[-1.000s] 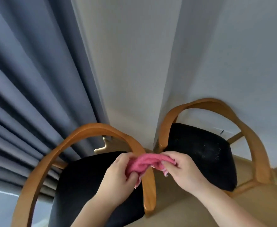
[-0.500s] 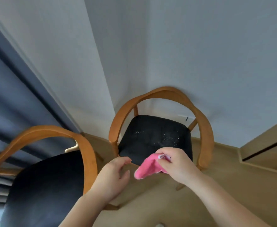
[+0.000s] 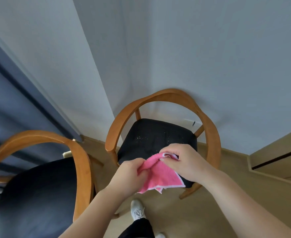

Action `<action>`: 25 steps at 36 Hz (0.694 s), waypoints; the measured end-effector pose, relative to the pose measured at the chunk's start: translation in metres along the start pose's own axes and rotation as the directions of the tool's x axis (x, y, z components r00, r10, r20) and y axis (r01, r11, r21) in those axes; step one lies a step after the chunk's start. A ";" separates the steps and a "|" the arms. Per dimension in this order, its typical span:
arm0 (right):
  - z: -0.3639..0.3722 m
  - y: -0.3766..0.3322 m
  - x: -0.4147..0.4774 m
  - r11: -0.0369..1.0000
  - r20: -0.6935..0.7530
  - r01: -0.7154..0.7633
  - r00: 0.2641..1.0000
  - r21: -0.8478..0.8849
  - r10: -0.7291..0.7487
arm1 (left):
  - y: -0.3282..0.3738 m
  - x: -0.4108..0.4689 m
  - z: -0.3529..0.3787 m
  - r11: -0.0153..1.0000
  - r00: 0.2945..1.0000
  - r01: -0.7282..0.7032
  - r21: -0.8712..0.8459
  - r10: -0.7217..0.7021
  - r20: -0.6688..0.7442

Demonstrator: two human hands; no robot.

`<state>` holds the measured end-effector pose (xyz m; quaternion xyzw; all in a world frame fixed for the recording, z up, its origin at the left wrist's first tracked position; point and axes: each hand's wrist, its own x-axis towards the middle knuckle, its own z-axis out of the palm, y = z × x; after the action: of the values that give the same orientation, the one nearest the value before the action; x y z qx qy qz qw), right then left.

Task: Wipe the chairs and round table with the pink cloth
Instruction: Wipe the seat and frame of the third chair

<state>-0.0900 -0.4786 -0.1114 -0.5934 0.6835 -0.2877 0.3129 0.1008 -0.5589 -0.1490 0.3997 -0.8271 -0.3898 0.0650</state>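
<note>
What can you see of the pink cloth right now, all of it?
The pink cloth looks like soft terry fabric with a thin white stitched edge. It is partly unfolded, in layers, its lower corners hanging free. The left hand grips its bunched upper left part; the right hand pinches the upper right edge, where the white hem curls. It is held up in front of the black seat of the curved wooden armchair; whether it touches the seat cannot be told.

Bare forearms (image 3: pixel 241 201), black trouser leg (image 3: pixel 138 228), white laced sneaker (image 3: pixel 137 212)
</note>
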 end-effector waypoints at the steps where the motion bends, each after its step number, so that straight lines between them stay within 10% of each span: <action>1: 0.000 0.002 0.004 1.000 -0.002 0.013 1.000 -0.012 -0.014 | -0.002 0.006 -0.001 1.000 1.000 0.013 -0.002 -0.013 0.001; 10: -0.004 0.020 0.048 0.997 0.454 -0.059 0.890 0.047 0.031 | -0.014 0.068 -0.034 0.949 0.994 0.084 -0.304 -0.057 0.098; 16: -0.002 0.042 0.103 0.996 0.111 -0.089 0.990 -0.022 0.091 | -0.031 0.101 -0.057 0.934 0.981 -0.014 -0.357 0.082 0.177; 25: 0.005 0.082 0.179 0.980 0.361 -0.196 0.911 -0.046 0.199 | -0.057 0.145 -0.052 0.947 0.991 0.107 -0.303 -0.078 0.104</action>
<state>-0.1559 -0.6459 -0.1928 -0.5658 0.6712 -0.1370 0.4589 0.0597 -0.7148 -0.1825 0.4050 -0.7387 -0.5342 0.0704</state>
